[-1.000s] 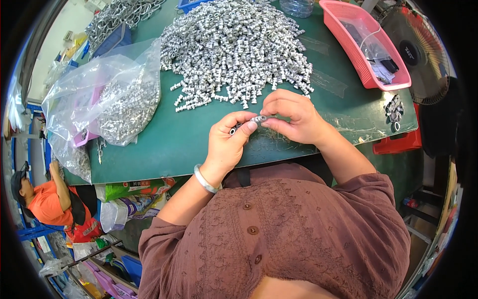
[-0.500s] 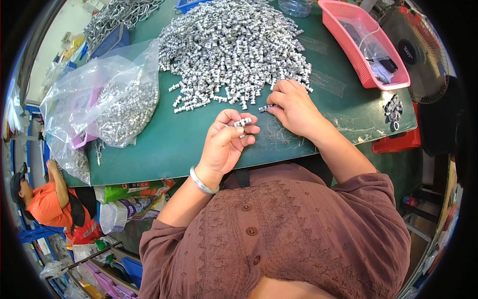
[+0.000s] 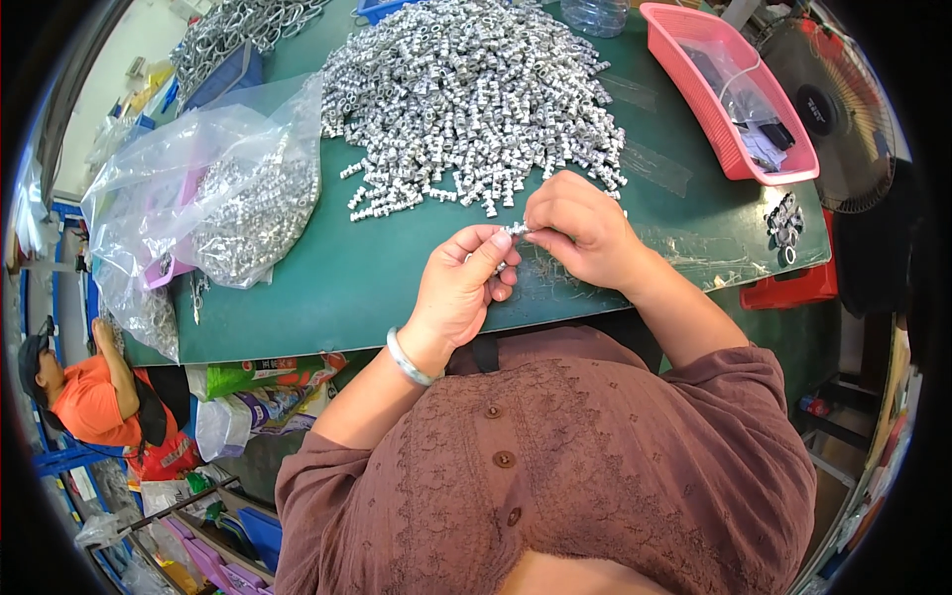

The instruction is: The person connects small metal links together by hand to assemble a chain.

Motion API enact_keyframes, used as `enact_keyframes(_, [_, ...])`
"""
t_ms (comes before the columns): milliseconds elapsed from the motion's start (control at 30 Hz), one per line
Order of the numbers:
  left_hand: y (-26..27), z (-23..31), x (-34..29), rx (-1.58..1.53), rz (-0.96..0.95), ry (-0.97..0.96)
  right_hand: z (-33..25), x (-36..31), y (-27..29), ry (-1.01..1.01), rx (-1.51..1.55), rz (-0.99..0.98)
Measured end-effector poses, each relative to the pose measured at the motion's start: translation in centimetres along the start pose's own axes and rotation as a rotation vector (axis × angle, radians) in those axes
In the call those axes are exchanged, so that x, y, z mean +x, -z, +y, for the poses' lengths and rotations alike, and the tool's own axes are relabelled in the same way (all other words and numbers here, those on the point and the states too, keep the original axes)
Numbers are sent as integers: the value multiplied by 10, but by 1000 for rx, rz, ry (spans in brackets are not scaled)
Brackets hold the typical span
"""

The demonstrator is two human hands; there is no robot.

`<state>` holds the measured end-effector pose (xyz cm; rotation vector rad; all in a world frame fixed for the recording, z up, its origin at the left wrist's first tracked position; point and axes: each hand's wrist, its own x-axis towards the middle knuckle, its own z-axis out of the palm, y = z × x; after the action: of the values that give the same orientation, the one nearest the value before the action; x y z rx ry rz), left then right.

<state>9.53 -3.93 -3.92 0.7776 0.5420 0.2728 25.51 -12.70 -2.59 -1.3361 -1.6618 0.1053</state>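
Between thumb and fingers, my left hand grips a small silver ridged metal part. A second bit of metal shows lower down among its curled fingers. My right hand is closed in a pinch at the right end of the same part, its fingertips almost meeting my left thumb. Whether the right fingers hold a separate piece is hidden. Just beyond both hands, a large pile of similar silver metal parts is heaped on the green table.
On the left lies a clear plastic bag of small silver parts. A pink basket and a fan stand at the right, near a few dark and silver rings. Another person in orange is at far left.
My right hand has drawn back from the pile's edge with a small metal part and met my left hand. The left hand has turned and closed more around its part.
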Motion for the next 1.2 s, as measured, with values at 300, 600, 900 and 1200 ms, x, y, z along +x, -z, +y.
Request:
enact_keyframes(300, [-3, -5, -3, 205, 37, -243, -3, -2, 0, 1, 118, 35])
enact_keyframes(600, [-3, -5, -2, 183, 28, -255, -3, -3, 0, -5, 129, 49])
enact_keyframes(900, [-3, -3, -3, 145, 20, -237, -3, -4, 0, -28, 126, 43])
enact_keyframes(1200, [-5, -3, -4, 144, 33, -238, -4, -4, 0, -39, 130, 41])
